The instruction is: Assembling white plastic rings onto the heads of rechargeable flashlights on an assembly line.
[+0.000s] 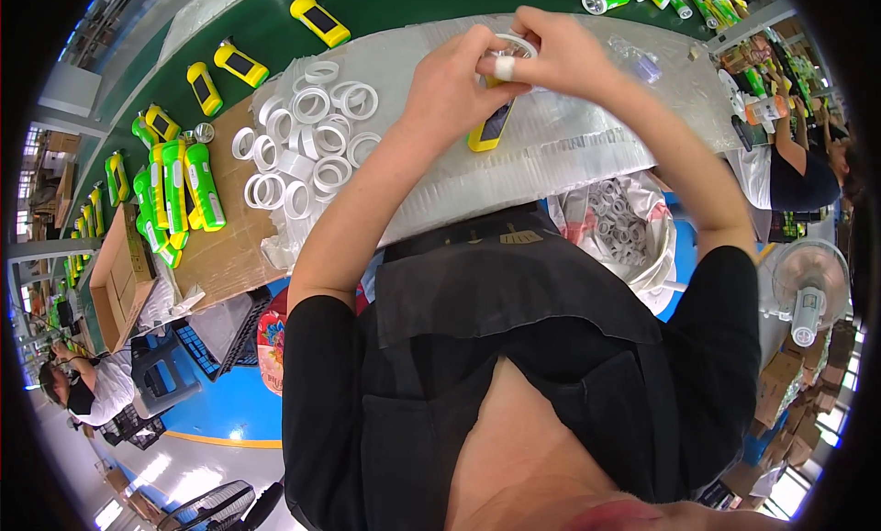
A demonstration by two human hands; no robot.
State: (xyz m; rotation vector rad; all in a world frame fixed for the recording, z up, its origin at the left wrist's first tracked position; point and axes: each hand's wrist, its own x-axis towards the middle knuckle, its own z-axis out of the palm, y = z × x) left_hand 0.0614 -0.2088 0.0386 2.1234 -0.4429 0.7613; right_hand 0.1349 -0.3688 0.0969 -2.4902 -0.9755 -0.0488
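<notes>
We can read no text with certainty; yellowish print [520,238] on the near apron [514,297] remains indistinct.

The top [321,393] is black and short-sleeved; the dark apron [496,297] shows tan markings [521,238]; a white band [504,67] circles one finger [529,70].

White rings [295,166] lie on the cardboard-topped bench [216,265].

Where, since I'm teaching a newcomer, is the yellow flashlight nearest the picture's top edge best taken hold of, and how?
Probably across the middle of the yellow flashlight, pinching its two long sides from above. It lies on the green surface with its dark panel facing up, and nothing crowds those sides, so that grip should leave the panel untouched.
</notes>
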